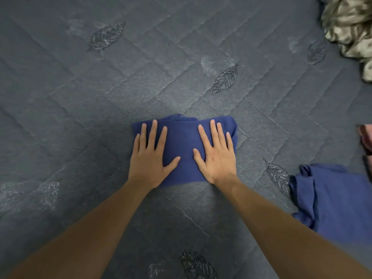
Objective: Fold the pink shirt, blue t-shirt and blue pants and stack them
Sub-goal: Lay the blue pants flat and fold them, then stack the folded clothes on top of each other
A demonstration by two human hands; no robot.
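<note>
1. Both hands were flat, palms down, on a small folded dark blue cloth bundle point(182, 150) in the middle of the grey quilted bed cover with stitched leaf patterns point(100, 93). Can't tell if the bundle was the t-shirt or the pants.
2. Left hand point(150, 158) covered the bundle's left side, fingers straight and spread, thumb angled inward.
3. Right hand point(216, 156) covered the right side, fingers straight and fanned out too, thumb pointing toward the left one. Nothing pinched.
4. Both forearms came up from the bottom edge, angled inward.
5. A loose, rumpled lighter blue garment point(330, 200) lay at the right edge, well apart from the bundle.
6. A sliver of pink fabric point(365, 137) was just above it, cut off by the frame.
7. Crumpled camouflage-print cloth point(350, 31) filled the top right corner.
8. Plenty of bare cover left of and beyond the bundle.
</note>
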